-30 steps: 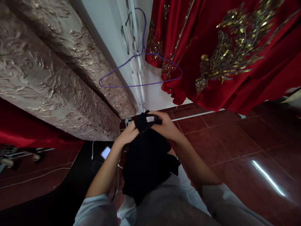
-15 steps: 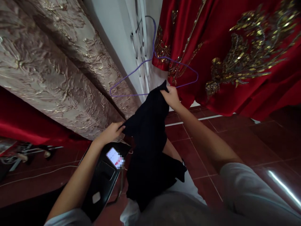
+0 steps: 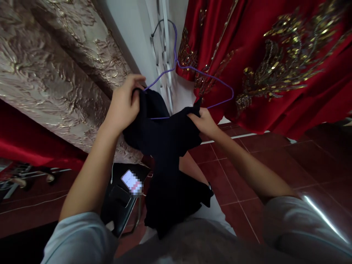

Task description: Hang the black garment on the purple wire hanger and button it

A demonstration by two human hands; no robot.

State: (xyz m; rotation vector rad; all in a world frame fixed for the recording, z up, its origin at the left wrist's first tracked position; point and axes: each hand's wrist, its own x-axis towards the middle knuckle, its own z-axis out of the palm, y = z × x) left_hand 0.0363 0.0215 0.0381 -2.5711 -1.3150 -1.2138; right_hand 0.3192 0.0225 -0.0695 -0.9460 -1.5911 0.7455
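A dark garment (image 3: 167,146) hangs stretched between my two hands, its lower part draped over my lap. My left hand (image 3: 125,101) grips its upper left edge, which is drawn over the left end of a purple hanger (image 3: 221,80). My right hand (image 3: 205,123) pinches the upper right edge, just below the hanger's right side, which is still bare. The hanger's hook is caught on a white metal rack (image 3: 165,40). The garment's exact kind cannot be made out.
Red cloth with gold sequins (image 3: 275,73) hangs at the right. Pinkish embossed curtain fabric (image 3: 68,77) hangs at the left. Below it, a lit phone (image 3: 132,181) lies on a black chair seat (image 3: 110,205). The floor has red tiles (image 3: 236,176).
My left hand has moved up and right, bringing the garment's left edge over the hanger's left end. My right hand has shifted slightly right and down, keeping its hold.
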